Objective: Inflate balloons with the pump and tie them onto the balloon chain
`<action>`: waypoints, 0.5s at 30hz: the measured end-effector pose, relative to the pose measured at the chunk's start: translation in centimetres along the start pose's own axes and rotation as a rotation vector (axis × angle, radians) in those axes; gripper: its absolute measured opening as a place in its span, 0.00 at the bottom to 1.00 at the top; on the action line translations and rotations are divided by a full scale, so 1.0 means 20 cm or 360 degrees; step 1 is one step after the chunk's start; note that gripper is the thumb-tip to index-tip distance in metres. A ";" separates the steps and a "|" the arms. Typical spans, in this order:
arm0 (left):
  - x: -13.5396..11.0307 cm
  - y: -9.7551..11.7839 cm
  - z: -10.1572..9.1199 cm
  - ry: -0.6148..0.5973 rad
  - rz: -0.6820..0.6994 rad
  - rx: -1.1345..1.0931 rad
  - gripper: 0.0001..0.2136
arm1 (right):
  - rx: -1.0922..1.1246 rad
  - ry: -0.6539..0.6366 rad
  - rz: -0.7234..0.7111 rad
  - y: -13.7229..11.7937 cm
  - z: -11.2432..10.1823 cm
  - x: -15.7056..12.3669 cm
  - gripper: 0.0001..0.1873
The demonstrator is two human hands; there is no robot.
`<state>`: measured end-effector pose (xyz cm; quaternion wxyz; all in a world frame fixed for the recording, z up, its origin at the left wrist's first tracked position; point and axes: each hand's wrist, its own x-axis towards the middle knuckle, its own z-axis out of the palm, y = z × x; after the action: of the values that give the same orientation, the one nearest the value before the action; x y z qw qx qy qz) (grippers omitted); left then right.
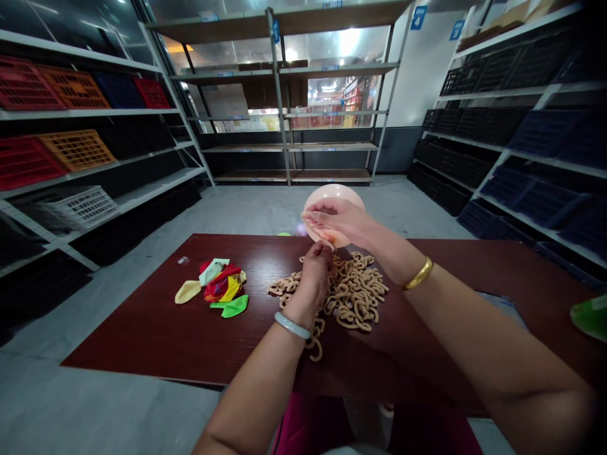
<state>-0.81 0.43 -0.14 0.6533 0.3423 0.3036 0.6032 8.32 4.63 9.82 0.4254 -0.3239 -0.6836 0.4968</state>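
A pale peach inflated balloon [353, 201] is above the table's far edge, partly covered by my right hand. My left hand [318, 268] is closed, its thumb and fingertips pinching the balloon's neck just below its round body. My right hand [334, 220] lies across the front of the balloon with fingers curled and thumb pressed in; the exact grip at its fingertips is partly hidden. Beneath both hands spreads a heap of tan, ring-shaped pieces [358, 294]. To the left lies a small pile of uninflated balloons [225, 284] in red, yellow, white and green.
The dark red-brown table [190, 341] carries a small clear scrap [183, 260] at its left. A grey flat item [502, 306] and a green object [590, 316] are on the right. Shelves with crates [78, 151] stand left and right; a metal rack [284, 148] stands behind.
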 end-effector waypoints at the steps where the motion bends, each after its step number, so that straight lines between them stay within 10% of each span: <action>1: 0.00 0.00 0.00 0.0008 -0.0015 -0.0031 0.14 | 0.0023 -0.0036 -0.0014 -0.01 0.01 0.02 0.09; 8: 0.01 0.08 -0.01 -0.0045 -0.0010 -0.0196 0.16 | -0.0209 0.0111 0.0027 -0.04 -0.07 -0.14 0.14; 12: -0.03 0.13 0.03 -0.0108 -0.0010 -0.0257 0.16 | -0.0232 -0.0042 0.0434 0.15 -0.10 -0.31 0.16; 15: -0.07 0.16 0.10 -0.0136 -0.0108 -0.0358 0.12 | -0.0003 0.0112 0.0221 0.30 -0.04 -0.32 0.09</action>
<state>-1.21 -1.01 3.56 0.7201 0.2818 0.2173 0.5957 11.95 1.34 2.50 0.4133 -0.3882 -0.6446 0.5128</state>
